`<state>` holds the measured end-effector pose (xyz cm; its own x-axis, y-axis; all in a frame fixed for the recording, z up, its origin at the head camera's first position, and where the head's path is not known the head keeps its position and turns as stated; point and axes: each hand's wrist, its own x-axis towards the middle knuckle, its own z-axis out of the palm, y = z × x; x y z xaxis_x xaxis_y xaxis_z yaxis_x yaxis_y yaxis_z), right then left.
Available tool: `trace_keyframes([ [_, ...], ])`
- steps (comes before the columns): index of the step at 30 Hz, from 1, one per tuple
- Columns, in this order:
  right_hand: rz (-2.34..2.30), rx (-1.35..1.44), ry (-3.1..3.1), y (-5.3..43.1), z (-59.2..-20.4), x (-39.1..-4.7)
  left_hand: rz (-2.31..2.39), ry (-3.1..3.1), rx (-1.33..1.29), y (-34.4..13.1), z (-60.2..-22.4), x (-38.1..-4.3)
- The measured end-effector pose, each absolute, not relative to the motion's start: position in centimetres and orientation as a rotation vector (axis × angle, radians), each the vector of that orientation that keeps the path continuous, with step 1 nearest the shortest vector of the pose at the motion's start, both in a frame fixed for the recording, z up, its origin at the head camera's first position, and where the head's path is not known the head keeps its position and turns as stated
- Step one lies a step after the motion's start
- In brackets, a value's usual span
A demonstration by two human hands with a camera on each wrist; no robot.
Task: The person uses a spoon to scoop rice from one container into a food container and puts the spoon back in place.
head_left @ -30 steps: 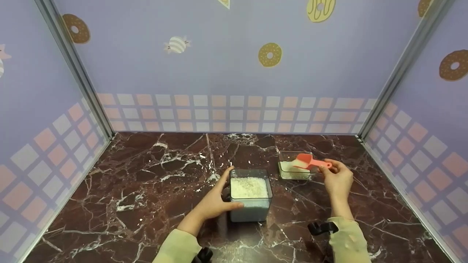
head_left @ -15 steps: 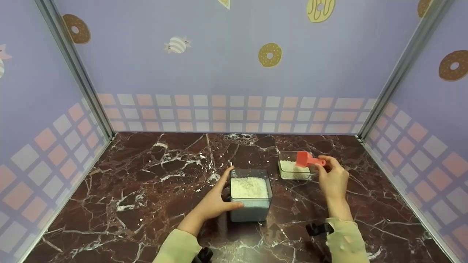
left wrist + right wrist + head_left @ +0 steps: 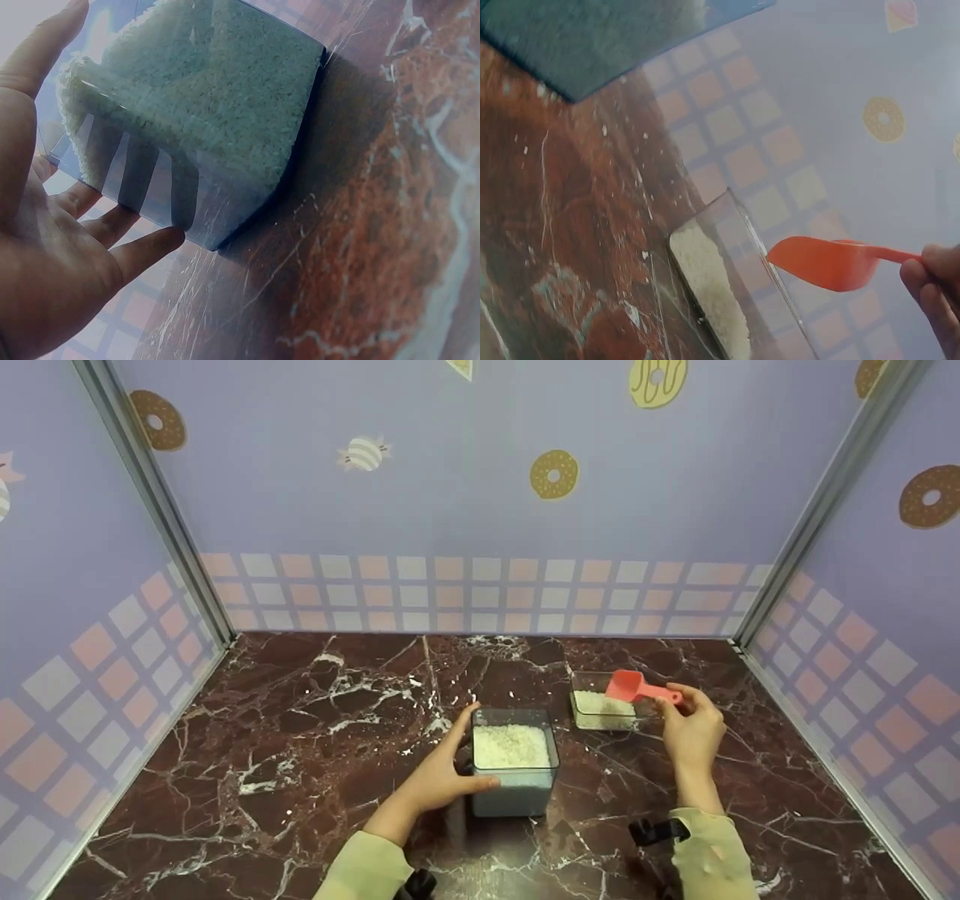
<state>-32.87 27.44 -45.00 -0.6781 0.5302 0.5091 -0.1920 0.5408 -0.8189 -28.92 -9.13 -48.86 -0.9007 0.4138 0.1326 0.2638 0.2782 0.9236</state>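
A tall clear square container (image 3: 516, 795) filled high with white rice (image 3: 511, 745) stands on the table in the head view. My left hand (image 3: 439, 776) holds its left side, thumb on the front wall and fingers spread at the side and back. In the left wrist view, fingertips touch the container's wall (image 3: 225, 210). My right hand (image 3: 694, 727) pinches the handle of a red scoop (image 3: 626, 686). That scoop is tilted above the right part of a low clear box (image 3: 606, 721) with rice in it. In the right wrist view, the scoop's bowl (image 3: 821, 262) is beside the box's rim.
The dark red marble table (image 3: 360, 765) carries scattered white grains, mostly left of and behind the tall container. Patterned purple walls (image 3: 450, 510) enclose the table at the back and both sides. The low box stands behind and to the right of the tall container.
The red scoop tipped over the low box and rice left its bowl. My right hand shifted slightly left, then back right. My left hand and the tall container stayed put.
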Motion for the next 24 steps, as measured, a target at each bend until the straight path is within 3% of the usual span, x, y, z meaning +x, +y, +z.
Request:
trace_keyframes([
  [13, 2.317, -0.535, -1.414, 29.4, -44.7, -33.0, 1.626, 2.456, 0.616, -9.1, -48.6, -28.7],
  [24, 2.766, -0.393, -1.18, 29.4, -42.6, -32.3, 1.65, 2.448, 0.615, -9.0, -48.7, -28.7],
])
